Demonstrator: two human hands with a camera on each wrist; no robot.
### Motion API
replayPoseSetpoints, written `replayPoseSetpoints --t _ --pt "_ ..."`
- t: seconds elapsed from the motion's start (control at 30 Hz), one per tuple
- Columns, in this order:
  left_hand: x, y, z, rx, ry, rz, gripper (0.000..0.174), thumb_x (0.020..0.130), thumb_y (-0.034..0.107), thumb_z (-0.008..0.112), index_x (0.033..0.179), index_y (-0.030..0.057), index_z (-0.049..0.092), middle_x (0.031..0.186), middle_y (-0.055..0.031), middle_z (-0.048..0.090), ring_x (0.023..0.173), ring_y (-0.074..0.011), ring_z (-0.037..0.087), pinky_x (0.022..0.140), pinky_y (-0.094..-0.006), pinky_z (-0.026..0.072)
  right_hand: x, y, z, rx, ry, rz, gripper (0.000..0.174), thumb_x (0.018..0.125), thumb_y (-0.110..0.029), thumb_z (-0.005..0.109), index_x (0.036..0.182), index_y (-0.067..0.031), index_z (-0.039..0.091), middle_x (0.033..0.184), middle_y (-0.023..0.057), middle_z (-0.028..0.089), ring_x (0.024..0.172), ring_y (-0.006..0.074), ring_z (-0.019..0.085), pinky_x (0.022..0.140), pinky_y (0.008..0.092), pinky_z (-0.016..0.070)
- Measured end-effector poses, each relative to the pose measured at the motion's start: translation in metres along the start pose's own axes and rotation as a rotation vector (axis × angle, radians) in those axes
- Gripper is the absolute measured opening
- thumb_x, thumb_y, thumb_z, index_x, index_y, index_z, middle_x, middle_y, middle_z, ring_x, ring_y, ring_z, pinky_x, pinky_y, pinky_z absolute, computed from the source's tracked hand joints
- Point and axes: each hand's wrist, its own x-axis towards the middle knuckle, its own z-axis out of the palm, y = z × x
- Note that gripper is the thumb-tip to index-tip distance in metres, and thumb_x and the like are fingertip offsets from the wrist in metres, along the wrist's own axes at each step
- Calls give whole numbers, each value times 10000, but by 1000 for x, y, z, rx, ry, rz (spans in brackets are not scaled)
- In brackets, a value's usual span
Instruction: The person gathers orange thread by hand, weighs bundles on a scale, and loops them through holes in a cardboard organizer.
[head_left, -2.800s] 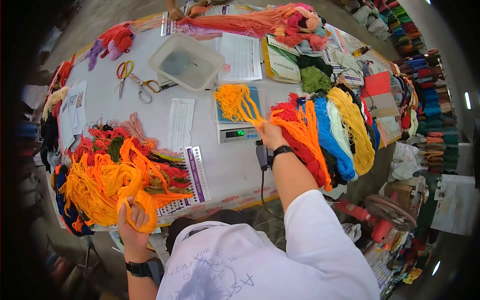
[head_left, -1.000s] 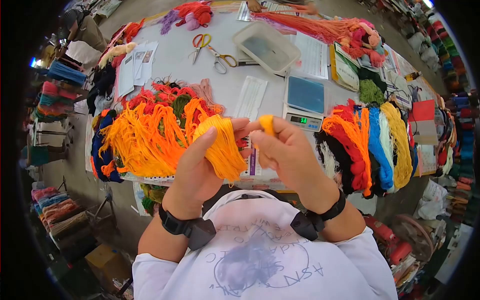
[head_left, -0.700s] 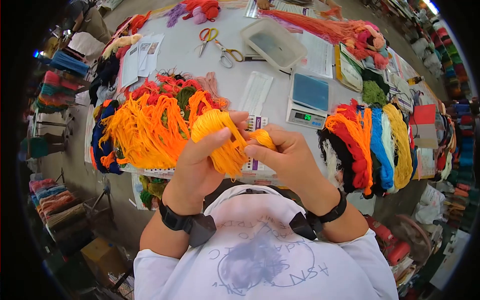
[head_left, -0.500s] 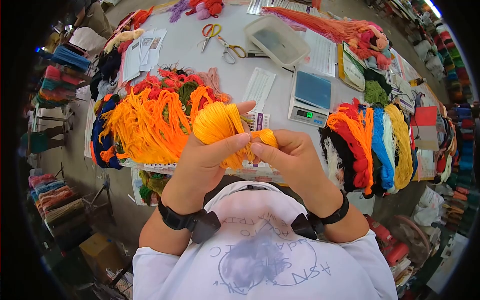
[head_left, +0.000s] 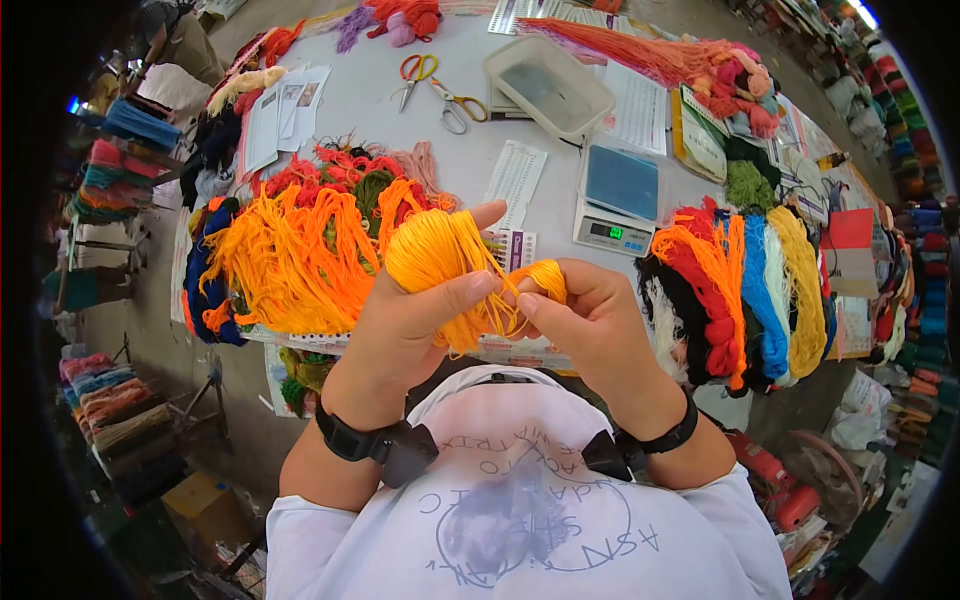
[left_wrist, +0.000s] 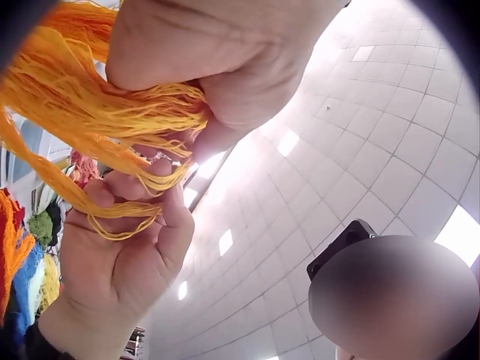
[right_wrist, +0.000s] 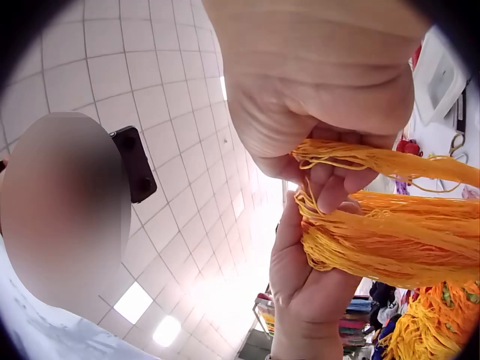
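Observation:
A thick skein of yellow-orange yarn (head_left: pixel 435 250) hangs over my left hand (head_left: pixel 405 320), whose thumb presses on its strands. My right hand (head_left: pixel 595 315) holds a thinner bundle of the same yarn (head_left: pixel 543 277), pinched between thumb and fingers just beside the skein. Both hands are close together in front of the chest, above the table's front edge. In the left wrist view several strands loop across the right hand's fingers (left_wrist: pixel 124 195). From the right wrist view, the skein (right_wrist: pixel 405 232) spreads out flat past the left hand (right_wrist: pixel 307 285).
Orange and red yarn (head_left: pixel 300 260) is heaped at the table's left. A scale (head_left: pixel 612 232) with a blue pan stands right of centre, beside hanks of coloured yarn (head_left: pixel 720 290). Farther back are two scissors (head_left: pixel 455 105) and a clear plastic box (head_left: pixel 550 85).
The yellow-orange bundle has left the scale, and both hands have come together at the chest. Over the last half second, the right hand's bundle has shifted slightly right, with strands drooping between the hands.

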Motion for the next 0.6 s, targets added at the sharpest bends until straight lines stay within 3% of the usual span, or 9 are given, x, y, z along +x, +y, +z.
replayPoseSetpoints --t 0.1,0.2,0.3,0.37,0.47,0.6 --pt "2 -2 1 -9 -7 -2 565 826 44 642 1336 -7 406 1058 -71 562 962 -144 567 857 -304 470 1 0 -3 -53 -21 11 84 862 -59 588 883 20 607 804 18 609 729 50 570 638 199 480" --pt "3 -1 6 -22 6 -3 561 827 39 639 1333 -16 403 1047 -74 564 965 -148 570 850 -307 475 8 1 -1 63 138 -36 93 869 -74 581 877 17 598 802 5 600 748 47 555 666 201 474" --pt "3 -2 2 -2 10 -24 558 828 33 636 1330 -25 399 1044 -73 561 967 -149 570 843 -303 480 7 8 -8 50 71 -90 106 863 -97 590 864 9 588 780 -19 567 710 30 508 617 195 435" --pt "3 -3 3 32 6 -43 556 830 30 634 1329 -29 396 1047 -72 557 967 -150 571 842 -300 481 6 11 -8 -191 13 -65 107 842 -108 617 839 -5 585 736 -37 528 649 20 454 551 194 372" --pt "3 -5 8 14 42 -9 557 832 27 631 1332 -27 392 1051 -61 547 964 -145 567 838 -291 482 2 1 -2 -275 -14 13 104 825 -110 633 827 -14 591 710 -43 506 611 17 411 516 197 320" --pt "2 -4 8 73 65 32 565 831 24 632 1337 -25 387 1053 -50 539 963 -135 559 841 -286 475 1 5 -4 -180 -2 18 118 814 -114 645 812 -10 590 697 -42 506 599 18 410 517 195 332"
